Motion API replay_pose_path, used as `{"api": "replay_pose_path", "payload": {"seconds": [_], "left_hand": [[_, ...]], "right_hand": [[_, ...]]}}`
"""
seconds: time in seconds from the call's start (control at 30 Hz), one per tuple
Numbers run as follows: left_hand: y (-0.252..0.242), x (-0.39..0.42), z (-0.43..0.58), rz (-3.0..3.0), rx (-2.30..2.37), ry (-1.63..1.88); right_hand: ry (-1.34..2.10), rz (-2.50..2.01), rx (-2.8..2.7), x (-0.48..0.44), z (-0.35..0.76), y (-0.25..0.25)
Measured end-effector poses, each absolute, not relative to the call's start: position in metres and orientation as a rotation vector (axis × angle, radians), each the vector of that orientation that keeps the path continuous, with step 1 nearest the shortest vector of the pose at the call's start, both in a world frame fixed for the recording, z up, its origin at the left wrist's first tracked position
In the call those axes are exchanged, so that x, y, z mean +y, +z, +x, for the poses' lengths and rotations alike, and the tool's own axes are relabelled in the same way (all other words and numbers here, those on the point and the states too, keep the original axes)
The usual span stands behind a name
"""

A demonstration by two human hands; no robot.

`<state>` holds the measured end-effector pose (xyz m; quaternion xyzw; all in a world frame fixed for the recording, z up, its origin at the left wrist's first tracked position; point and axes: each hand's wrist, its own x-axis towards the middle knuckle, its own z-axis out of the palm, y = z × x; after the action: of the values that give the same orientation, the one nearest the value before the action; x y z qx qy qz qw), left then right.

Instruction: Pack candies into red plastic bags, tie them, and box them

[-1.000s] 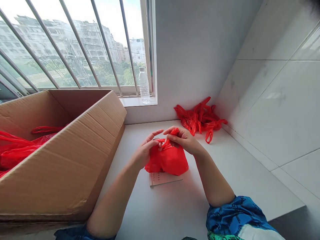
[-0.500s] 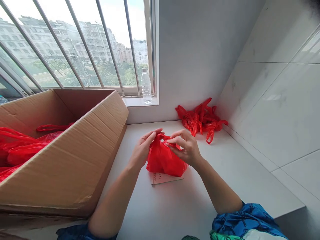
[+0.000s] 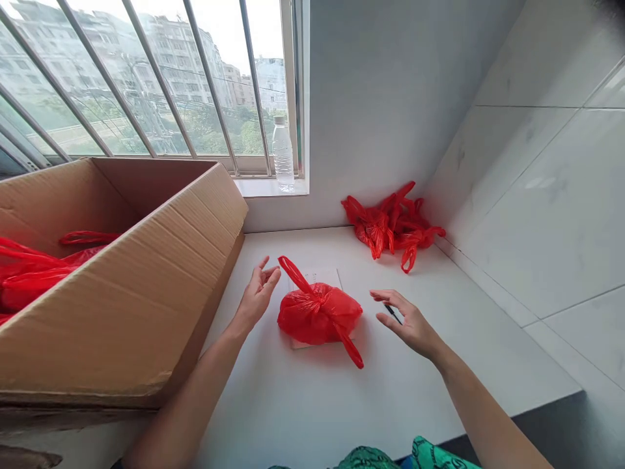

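- In your head view, the red bag (image 3: 319,316) sits in the middle of the counter (image 3: 293,404), on top of a flat white pad (image 3: 330,277)
- Your left hand (image 3: 256,294) is loose and empty, just beside one bag loop (image 3: 296,276)
- Your right hand (image 3: 410,326) is loose too, apart from the bag; I cannot tell if it touches the thin dark stick (image 3: 392,314)
- Tying looks done
- Lifting the bag would call for pinching its loops

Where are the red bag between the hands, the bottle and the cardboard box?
Red bag (image 3: 317,318), head view: body, near the knot.
Bottle (image 3: 283,156), head view: middle of its side.
Cardboard box (image 3: 141,299), head view: outer wall.
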<state>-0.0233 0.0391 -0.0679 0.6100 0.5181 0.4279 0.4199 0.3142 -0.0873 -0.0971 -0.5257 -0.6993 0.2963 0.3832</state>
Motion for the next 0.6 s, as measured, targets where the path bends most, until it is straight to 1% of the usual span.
{"api": "replay_pose_path", "payload": {"seconds": [0.07, 0.13, 0.23, 0.3, 0.43, 0.6], "left_hand": [[-0.068, 0.022, -0.029, 1.809, 1.413, 0.812], [-0.069, 0.009, -0.025, 2.130, 1.382, 0.625], [-0.074, 0.001, -0.002, 2.507, 1.205, 0.559], [-0.082, 0.003, 0.013, 2.639, 1.153, 0.575], [-0.107, 0.017, 0.020, 2.719, 1.200, 0.557], [-0.128, 0.023, 0.013, 2.733, 1.243, 0.565]], "right_hand": [[0.522, -1.440, -1.903, -0.084, 0.309, -0.105], [0.312, -1.368, -2.111, -0.075, 0.292, -0.111], [0.149, -1.193, -2.296, -0.050, 0.258, -0.115], [0.186, -1.166, -2.295, -0.030, 0.239, -0.117], [0.372, -1.283, -2.193, -0.002, 0.221, -0.127], [0.360, -1.339, -2.184, 0.000, 0.217, -0.140]]}}
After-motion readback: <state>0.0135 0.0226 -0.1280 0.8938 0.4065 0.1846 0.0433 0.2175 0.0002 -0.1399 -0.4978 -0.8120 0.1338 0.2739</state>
